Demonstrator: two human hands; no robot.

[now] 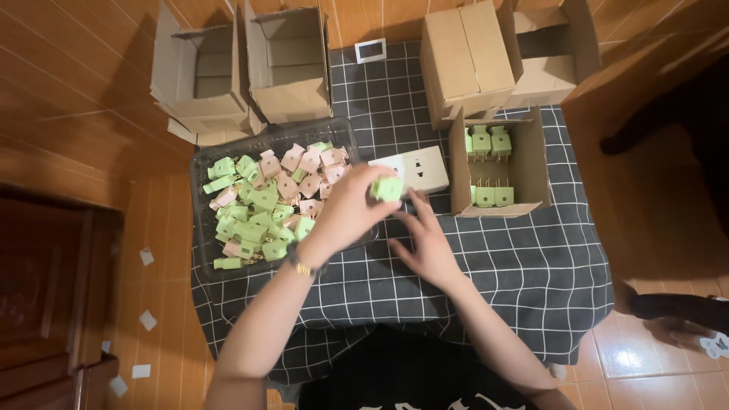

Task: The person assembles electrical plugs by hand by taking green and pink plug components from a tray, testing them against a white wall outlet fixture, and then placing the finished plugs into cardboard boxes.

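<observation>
**Green plug in hand, tray and boxes around**

Left hand (pixel 351 209) pinches a green plug (pixel 386 187) between its fingertips, lifted over the white socket block (pixel 418 170). A watch or bracelet sits on that wrist. Right hand (pixel 427 241) lies just below the block, fingers spread and loose over the checked cloth (pixel 524 266), holding nothing; whether the fingertips touch the block cannot be told.

Left of the left hand: a clear plastic tray (pixel 203 228), heaped with loose plugs (pixel 262 201), green ones mostly on the near and left side, pink ones toward the far right corner. The left forearm crosses the tray's near right corner.

Right of both hands: an open carton (pixel 531 163) lying on its side, mouth up toward the camera. Inside, green plugs stand in two short rows, two at the far end (pixel 490 142) and two at the near end (pixel 493 196), prongs pointing to the middle; the space between is bare.

Beyond the hands: two open cartons (pixel 243 76) on the floor past the tray, nothing seen in them. Past the socket block, a shut carton (pixel 465 61), with another open one (pixel 550 57) beside it.
</observation>
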